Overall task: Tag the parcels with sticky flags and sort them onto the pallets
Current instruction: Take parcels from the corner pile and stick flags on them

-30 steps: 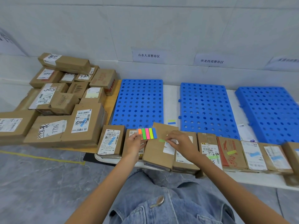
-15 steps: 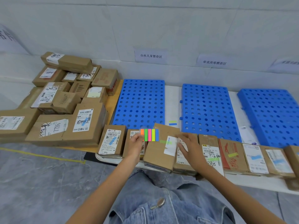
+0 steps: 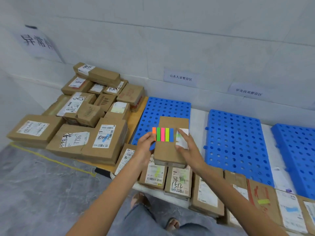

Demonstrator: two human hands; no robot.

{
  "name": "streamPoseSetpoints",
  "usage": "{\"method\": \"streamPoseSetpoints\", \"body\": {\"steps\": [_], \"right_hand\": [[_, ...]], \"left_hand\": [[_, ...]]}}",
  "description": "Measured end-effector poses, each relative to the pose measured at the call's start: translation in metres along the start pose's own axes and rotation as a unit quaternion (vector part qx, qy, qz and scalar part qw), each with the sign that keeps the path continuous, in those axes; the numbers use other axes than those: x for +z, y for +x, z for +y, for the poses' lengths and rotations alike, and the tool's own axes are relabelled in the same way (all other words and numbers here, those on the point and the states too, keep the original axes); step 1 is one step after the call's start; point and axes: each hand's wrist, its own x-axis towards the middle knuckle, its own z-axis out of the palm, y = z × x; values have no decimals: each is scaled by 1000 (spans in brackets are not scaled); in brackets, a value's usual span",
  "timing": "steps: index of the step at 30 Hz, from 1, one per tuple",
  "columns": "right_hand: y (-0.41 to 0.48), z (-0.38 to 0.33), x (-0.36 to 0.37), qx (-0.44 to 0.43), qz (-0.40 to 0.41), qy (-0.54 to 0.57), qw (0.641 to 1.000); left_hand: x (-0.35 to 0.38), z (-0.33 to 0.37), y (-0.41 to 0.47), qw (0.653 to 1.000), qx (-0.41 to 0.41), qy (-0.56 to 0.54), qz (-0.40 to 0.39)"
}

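A flat brown parcel with a white label hangs in the air over the near end of the left blue pallet. My right hand grips its right edge, fingers lying across the label. My left hand pinches the pad of sticky flags, with orange, green, pink, yellow and blue strips, at the parcel's left edge. A faint green mark shows on the label, too blurred to tell what it is. Two more blue pallets, the middle pallet and the right pallet, lie bare.
A row of flagged parcels lines the front edge of the low platform below my hands. A pile of brown boxes fills the left side. Paper signs hang on the wall behind the pallets. Grey floor lies at left.
The parcel has been lifted off the front row and carried up and forward over the left pallet. Both hands moved with it, and my view shifted left and higher.
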Motion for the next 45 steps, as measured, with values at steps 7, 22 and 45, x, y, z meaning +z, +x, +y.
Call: {"method": "streamPoseSetpoints", "body": {"steps": [7,22,45], "right_hand": [[109,-62,28,77,-19,106,991],[315,-122,194,44,-22,92,995],[266,-107,295,64,-45,-59,995]], "left_hand": [[-41,91,64,998,24,-51,-6],[-152,217,243,992,47,70,91],[-287,159,219,954,119,204,182]]}}
